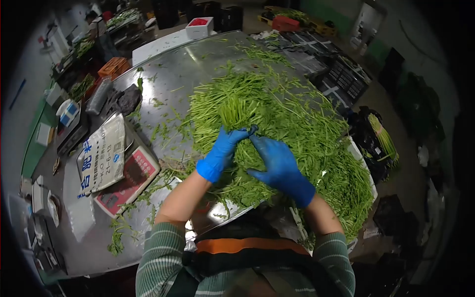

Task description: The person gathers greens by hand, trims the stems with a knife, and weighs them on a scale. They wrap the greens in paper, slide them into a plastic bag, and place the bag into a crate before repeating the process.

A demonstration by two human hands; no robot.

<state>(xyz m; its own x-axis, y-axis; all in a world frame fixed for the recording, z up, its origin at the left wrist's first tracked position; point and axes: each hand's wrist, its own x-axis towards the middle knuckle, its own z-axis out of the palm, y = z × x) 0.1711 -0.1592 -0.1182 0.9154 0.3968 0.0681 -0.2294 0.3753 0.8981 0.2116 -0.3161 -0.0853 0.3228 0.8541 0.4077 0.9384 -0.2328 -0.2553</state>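
Observation:
Both of my hands wear blue gloves. My left hand (pixel 228 148) is closed around a small bunch of green stems (pixel 236 113), whose cut ends point away from me. To its right, my right hand (pixel 279 166) has its thumb and fingers apart, over the leaves, with the fingertips close to my left hand. A large heap of leafy green stalks (pixel 307 131) lies under and around both hands, with the stems mostly at the left and the leaves spread to the right. Something dark shows at the left fingertips, too small to make out.
A metal table (pixel 173 67) carries the heap and scattered leaves. At left stand a red-and-white box (pixel 129 180), a printed white sack (pixel 106 153) and an orange crate (pixel 114 67). Black crates (pixel 341 81) and a bundle of greens (pixel 382 133) are at right. A person (pixel 99 34) stands far left.

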